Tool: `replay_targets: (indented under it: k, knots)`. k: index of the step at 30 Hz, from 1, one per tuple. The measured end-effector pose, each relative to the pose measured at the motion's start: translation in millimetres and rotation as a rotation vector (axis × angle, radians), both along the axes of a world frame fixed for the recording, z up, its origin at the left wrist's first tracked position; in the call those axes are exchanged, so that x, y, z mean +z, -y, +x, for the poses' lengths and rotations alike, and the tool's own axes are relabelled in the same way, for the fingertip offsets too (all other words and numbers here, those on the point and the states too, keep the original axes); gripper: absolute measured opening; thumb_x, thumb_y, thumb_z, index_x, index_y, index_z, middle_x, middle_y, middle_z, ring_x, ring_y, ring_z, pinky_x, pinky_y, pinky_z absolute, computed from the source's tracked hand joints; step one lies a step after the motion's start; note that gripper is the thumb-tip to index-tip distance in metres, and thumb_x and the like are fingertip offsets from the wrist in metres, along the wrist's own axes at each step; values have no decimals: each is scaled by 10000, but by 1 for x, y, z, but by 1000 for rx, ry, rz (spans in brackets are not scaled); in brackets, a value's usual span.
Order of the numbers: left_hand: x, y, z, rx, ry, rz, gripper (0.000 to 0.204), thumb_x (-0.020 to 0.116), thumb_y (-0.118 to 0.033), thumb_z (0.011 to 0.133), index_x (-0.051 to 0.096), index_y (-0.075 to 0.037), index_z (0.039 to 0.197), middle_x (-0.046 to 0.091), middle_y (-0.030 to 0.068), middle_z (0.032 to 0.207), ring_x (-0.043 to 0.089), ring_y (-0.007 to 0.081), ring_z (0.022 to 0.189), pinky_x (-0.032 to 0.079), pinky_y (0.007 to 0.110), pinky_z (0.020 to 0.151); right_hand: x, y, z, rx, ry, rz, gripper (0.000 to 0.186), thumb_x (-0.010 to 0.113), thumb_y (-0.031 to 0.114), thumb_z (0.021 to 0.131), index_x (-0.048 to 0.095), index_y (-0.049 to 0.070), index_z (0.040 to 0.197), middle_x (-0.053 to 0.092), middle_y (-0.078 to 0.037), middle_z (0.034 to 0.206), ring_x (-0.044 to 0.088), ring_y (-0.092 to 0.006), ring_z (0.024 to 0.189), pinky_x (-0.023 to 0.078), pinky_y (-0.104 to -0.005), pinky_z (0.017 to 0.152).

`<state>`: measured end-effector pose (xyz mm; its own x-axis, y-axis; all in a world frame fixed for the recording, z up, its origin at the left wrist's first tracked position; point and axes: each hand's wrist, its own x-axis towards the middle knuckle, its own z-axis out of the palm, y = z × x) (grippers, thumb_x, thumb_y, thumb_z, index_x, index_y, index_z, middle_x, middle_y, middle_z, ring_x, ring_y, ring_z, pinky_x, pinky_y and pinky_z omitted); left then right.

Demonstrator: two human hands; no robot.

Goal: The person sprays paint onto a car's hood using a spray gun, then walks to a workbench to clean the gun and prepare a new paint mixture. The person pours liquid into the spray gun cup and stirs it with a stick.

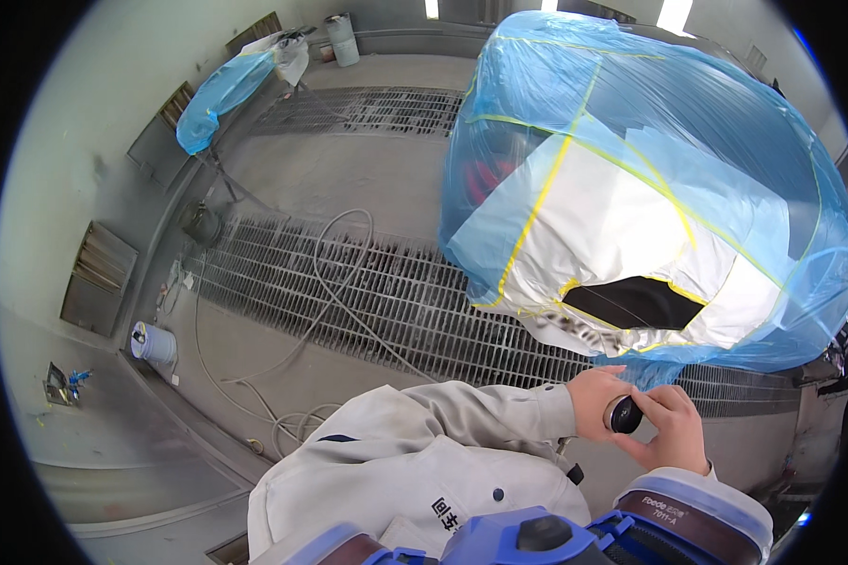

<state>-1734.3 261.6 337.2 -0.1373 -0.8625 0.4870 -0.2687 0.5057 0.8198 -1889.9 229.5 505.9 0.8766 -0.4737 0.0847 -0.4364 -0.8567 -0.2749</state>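
Both of my hands are together at the lower right, in front of a masked vehicle. A small black round cap point(625, 414) with a silvery rim sits between them. My right hand point(676, 431) curls its fingers and thumb about the cap's right side. On the other side, my left hand point(594, 400) is closed against the rim; what lies under its palm is hidden. Just beyond them is the vehicle point(622, 207), wrapped in blue film, white sheeting and yellow tape. A dark panel point(636, 301) shows through an opening in the white sheeting.
Metal floor grating point(377, 292) runs across the room. A pale hose point(367, 226) loops over it and coils on the floor. Along the left wall stand a white bucket point(154, 344) and a stand with a blue-wrapped part point(224, 94). A blue spray gun point(78, 377) hangs there.
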Motion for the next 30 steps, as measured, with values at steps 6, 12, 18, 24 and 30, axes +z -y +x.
replay_targets:
  k: [6,12,18,24,30]
  knots:
    - [-12,3,14,-26,138,37,557,828,-296,610,681,-91,1107,716,101,893,710,345,903,342,622,1200,-9,-6,19,-137,-100,60,601,901,215,656,740,25,1202,675,-111,960,647,-320,902,535,-412,807]
    - [-21,17,9,10,53,-115,587,819,-315,580,698,-103,1114,730,69,910,724,307,919,324,640,1196,-4,-13,22,-282,-34,111,484,849,130,712,704,57,1168,673,-144,998,655,-376,946,531,-465,820]
    - [-19,26,-8,-152,60,-132,499,812,-322,702,727,-75,1127,781,85,1016,755,287,958,283,634,1210,-28,-29,-1,-536,-61,188,437,819,174,747,685,54,1146,703,-126,1124,674,-358,1051,561,-443,898]
    - [-13,38,-27,-306,65,-149,395,809,-317,746,724,-69,1040,780,78,962,758,285,909,363,610,1177,-42,-49,-29,-638,224,21,624,870,231,735,668,60,1301,699,-140,1200,636,-349,1197,521,-448,1014]
    - [-6,42,-42,-385,112,-164,413,826,-271,765,700,-75,1107,782,42,1017,739,281,1120,350,585,1190,-69,-93,-66,-1006,630,83,668,823,241,854,575,25,1435,631,-163,1348,612,-324,1243,480,-418,1074]
